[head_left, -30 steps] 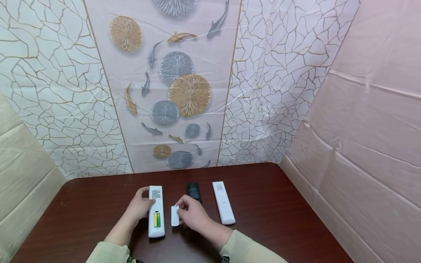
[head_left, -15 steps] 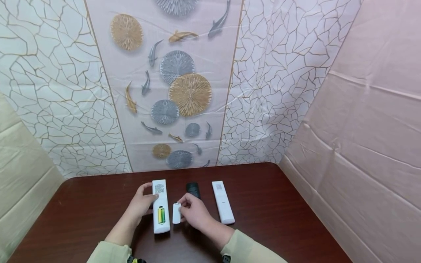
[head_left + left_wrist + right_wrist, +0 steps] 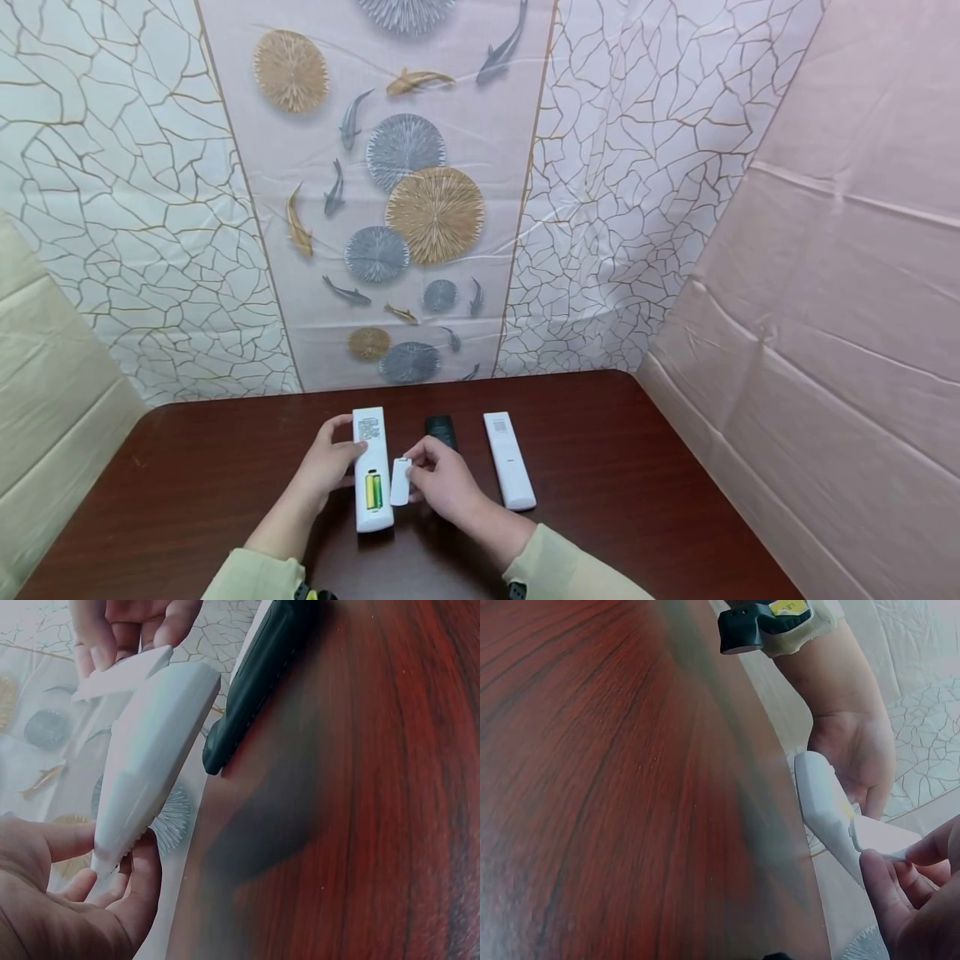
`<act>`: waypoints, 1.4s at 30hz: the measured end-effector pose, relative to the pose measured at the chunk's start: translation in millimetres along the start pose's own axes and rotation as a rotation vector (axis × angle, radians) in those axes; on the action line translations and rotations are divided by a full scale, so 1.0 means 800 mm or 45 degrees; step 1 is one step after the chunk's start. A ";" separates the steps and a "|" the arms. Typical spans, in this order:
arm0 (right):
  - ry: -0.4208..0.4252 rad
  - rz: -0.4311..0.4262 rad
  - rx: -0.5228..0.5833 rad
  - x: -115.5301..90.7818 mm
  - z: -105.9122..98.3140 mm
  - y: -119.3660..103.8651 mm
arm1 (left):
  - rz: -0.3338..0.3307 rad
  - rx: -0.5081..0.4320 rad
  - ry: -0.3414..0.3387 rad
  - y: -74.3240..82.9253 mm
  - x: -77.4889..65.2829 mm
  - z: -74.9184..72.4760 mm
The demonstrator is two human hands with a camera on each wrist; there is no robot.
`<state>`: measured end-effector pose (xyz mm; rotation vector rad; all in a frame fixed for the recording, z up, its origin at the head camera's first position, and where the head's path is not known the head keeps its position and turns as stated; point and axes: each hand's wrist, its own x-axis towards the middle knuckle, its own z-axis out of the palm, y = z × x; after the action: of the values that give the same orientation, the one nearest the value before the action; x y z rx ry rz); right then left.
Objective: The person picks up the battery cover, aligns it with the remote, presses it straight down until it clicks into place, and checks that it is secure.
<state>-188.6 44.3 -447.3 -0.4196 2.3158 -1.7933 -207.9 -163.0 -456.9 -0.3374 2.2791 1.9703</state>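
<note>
Since the earlier frame, the small white plastic battery cover [image 3: 400, 482], pinched in the right hand [image 3: 444, 483], has closed in to touch the long white remote [image 3: 372, 469] beside its yellow-green batteries [image 3: 372, 491]. Left hand [image 3: 327, 462] grips that remote's upper edge. Black remote [image 3: 440, 429] and second white remote [image 3: 509, 460] lie rightward on the dark wooden table [image 3: 637, 500].

Looked like smooth white plastic, faintly glossy: the open remote [image 3: 372, 471] and the loose battery cover [image 3: 401, 482]. Matt black plastic on the dark remote [image 3: 441, 429]. Polished, reddish wood grain across the table [image 3: 637, 492]. Creased, slightly shiny printed sheeting [image 3: 420, 192] behind its far edge.
</note>
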 end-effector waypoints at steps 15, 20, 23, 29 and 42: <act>-0.083 -0.032 0.081 0.002 0.020 -0.009 | 0.009 -0.010 -0.025 -0.002 -0.001 0.003; -0.101 -0.037 0.075 0.002 0.023 -0.008 | 0.031 -0.036 -0.042 -0.001 -0.003 0.006; -0.116 -0.043 0.069 0.002 0.025 -0.007 | 0.033 -0.047 -0.040 -0.001 -0.002 0.006; -0.169 -0.019 0.009 0.003 0.023 -0.008 | 0.031 -0.042 -0.037 -0.001 0.000 0.007; -0.158 0.001 -0.065 0.002 0.022 -0.006 | 0.042 -0.038 -0.045 0.002 -0.005 0.010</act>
<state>-184.1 26.1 -447.1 -0.5227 2.2802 -1.6606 -204.9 -154.6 -455.6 -0.2670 2.2509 2.0110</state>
